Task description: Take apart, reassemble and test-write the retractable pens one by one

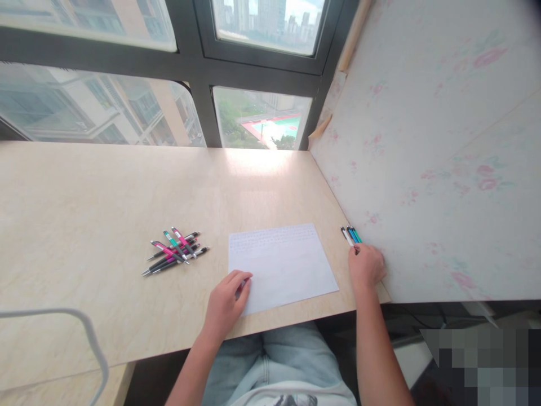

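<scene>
A white sheet of paper [282, 264] with faint writing along its top lies near the front edge of a pale desk [105, 203]. My left hand [228, 301] rests on the sheet's lower left corner, fingers curled down onto it. My right hand [366, 265] is at the desk's right edge by the wall, fingers closed round the ends of a few pens [350, 234], blue, teal and white. A loose pile of several pink, teal and black pens [175, 251] lies left of the paper, apart from both hands.
A floral-papered wall [431, 158] stands along the desk's right side. Windows [262, 121] run behind the desk. A white chair frame [91, 338] curves in at the lower left. My legs in jeans [279, 361] are under the desk edge.
</scene>
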{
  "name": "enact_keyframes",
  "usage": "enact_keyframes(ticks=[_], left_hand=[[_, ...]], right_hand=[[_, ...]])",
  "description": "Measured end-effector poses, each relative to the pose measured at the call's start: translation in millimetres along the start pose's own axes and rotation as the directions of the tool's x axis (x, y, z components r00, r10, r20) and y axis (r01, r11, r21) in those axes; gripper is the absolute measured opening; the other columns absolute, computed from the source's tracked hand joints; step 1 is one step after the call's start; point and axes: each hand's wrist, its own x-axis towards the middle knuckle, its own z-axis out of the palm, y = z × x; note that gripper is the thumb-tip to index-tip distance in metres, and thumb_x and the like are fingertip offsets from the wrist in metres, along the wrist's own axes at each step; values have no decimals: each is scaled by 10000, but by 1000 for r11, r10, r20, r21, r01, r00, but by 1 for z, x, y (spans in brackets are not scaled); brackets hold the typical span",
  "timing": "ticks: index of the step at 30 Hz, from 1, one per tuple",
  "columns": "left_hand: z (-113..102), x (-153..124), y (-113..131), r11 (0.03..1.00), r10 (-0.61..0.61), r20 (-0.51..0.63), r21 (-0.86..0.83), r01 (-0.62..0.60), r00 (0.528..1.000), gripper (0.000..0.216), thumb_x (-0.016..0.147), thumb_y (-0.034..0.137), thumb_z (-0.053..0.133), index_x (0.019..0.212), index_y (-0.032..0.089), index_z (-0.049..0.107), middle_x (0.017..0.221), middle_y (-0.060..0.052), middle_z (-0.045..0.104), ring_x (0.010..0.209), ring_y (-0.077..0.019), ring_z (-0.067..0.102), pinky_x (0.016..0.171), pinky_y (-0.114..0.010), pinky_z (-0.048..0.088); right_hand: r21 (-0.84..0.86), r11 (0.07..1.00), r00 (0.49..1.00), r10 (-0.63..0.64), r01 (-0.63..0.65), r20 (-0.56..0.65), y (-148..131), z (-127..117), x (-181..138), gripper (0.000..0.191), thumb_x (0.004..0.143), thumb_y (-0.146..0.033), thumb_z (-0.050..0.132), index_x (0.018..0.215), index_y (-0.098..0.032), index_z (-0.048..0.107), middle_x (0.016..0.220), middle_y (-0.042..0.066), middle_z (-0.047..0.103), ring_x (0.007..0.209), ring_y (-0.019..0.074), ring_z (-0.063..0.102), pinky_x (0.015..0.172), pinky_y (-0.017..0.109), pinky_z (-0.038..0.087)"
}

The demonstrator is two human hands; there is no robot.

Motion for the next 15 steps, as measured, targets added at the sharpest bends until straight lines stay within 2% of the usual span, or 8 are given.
enact_keyframes(ticks=[4, 9, 15], left_hand=[[0, 0, 0, 1000, -2, 6, -3, 2, 1000, 193, 928, 289, 464, 971, 222, 640, 923, -39, 673, 742, -169, 624, 718, -288, 493], [-1, 0, 0, 1000, -4, 6, -3, 4, 1000, 194, 925, 289, 468, 974, 224, 644, 921, -37, 676, 741, -167, 628, 715, -287, 495], [0, 0, -1, 1000, -4, 6, 4, 4, 1000, 192, 921, 290, 470, 980, 230, 643, 934, -40, 681, 745, -174, 628, 721, -293, 497]], right_hand=[[-6, 1000, 1000, 9, -9, -13, -2, 0, -2, 265, 857, -277, 535, 978, -197, 757, 939, 140, 675, 916, 267, 574, 618, 302, 383], [-14, 991, 990, 133, -132, 50, 1, 0, 0, 306, 881, -294, 503, 1064, -228, 739, 936, 128, 705, 763, 233, 623, 625, 308, 401], [-21, 990, 990, 142, -142, -5, 2, 2, -1, 296, 889, -316, 511, 1067, -243, 737, 941, 111, 718, 756, 234, 638, 617, 303, 402]])
